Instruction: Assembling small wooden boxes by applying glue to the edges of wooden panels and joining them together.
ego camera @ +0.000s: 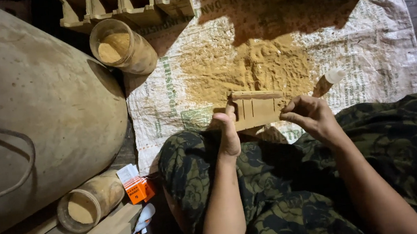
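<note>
- Seated on the floor, I have both hands on a small slatted wooden frame [255,109] that sits at the near edge of a heap of ochre powder [252,68], spread over a printed woven sack [366,49].
- My left hand [229,133] grasps the frame's left end, thumb up against it; my right hand [310,114] pinches its right end with curled fingers.
- I judge the step in hand to be steadying the frame over the powder; the next move calls for a level, two-handed grip.
- A small white-capped bottle [329,81] lies just beside my right hand; two powder-filled jars [121,46] [88,202] rest well apart at left.
</note>
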